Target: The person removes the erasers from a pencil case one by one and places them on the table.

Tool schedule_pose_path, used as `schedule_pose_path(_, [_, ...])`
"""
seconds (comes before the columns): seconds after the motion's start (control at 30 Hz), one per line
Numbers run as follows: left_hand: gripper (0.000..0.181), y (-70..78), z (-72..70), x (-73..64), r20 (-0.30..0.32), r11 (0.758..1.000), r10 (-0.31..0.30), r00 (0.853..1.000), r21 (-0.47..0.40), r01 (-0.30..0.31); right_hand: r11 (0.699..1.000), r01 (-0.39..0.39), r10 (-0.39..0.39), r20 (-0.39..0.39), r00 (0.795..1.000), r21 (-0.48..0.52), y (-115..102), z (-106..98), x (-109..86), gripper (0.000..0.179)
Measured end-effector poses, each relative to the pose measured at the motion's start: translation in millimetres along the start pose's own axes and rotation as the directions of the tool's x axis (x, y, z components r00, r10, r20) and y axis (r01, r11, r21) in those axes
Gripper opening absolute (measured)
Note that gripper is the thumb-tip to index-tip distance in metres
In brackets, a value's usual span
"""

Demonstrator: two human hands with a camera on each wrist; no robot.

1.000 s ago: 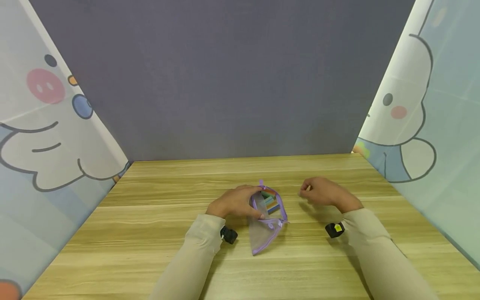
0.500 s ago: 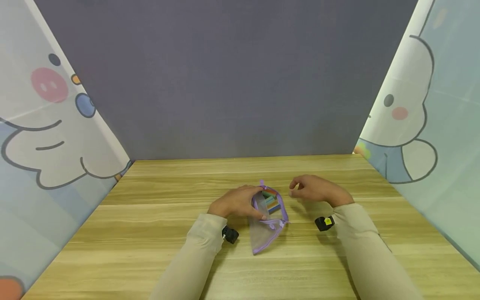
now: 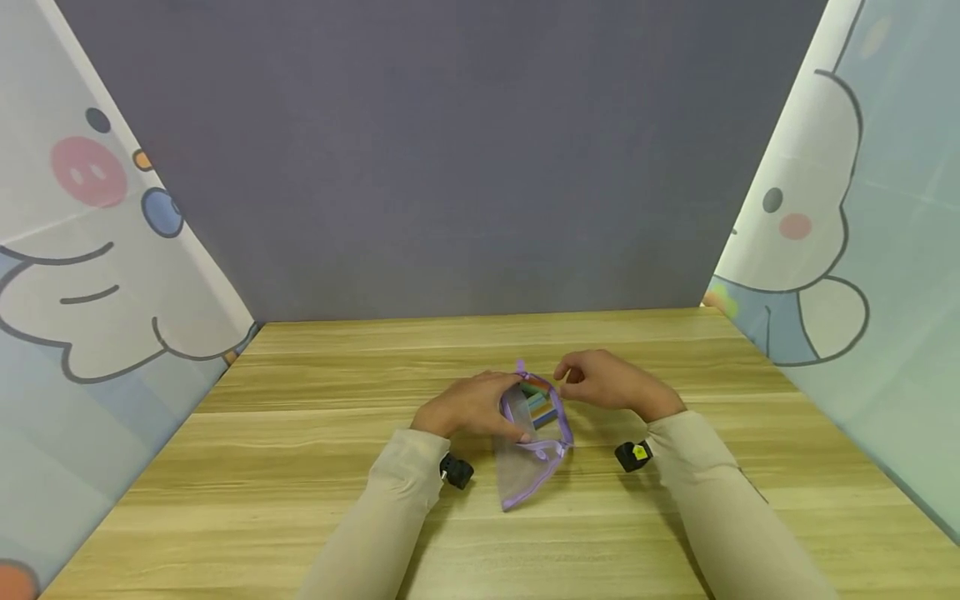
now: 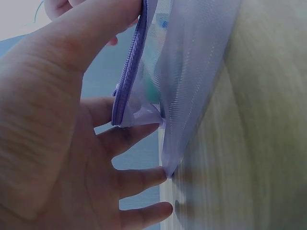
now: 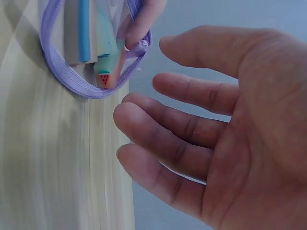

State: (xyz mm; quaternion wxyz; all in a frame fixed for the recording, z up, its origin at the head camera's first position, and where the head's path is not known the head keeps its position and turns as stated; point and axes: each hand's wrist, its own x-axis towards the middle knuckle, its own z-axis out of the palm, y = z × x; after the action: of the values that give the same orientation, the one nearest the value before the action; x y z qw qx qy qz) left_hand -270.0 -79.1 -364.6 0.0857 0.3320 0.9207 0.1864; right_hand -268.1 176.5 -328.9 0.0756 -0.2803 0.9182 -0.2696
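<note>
A see-through mesh pouch with purple zip edging lies on the table, its mouth spread apart. My left hand grips the pouch's left side, with the thumb at the near part of the zip edge and fingers at the far part. In the left wrist view, the thumb lies along the purple zipper. Several coloured bars sit inside; one bar bears a watermelon picture. Just right of the mouth hovers my right hand, its fingers loosely bent and apart, holding nothing.
The wood-grain table runs back to a dark grey panel. Cartoon-printed curtains stand on both sides. A small black camera is strapped at each wrist.
My right hand has moved left, from well away from the pouch to just beside its mouth. The left hand and the pouch have stayed almost in place.
</note>
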Motion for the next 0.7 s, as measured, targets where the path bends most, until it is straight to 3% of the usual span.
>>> schedule_pose_path(0.37, [0.097, -0.3, 0.4, -0.5, 0.003, 1.0, -0.01, 1.0, 0.019, 0.01, 1.0, 0.017, -0.017, 0.048, 0.999, 0.016, -4.7, 4.7, 1.8, 0.019])
schedule_pose_path(0.7, [0.102, -0.9, 0.4, 0.4, 0.009, 1.0, -0.02, 1.0, 0.02, 0.02, 0.998, 0.061, -0.058, 0.081, 0.995, -0.035, -3.6, 9.7, 5.3, 0.011])
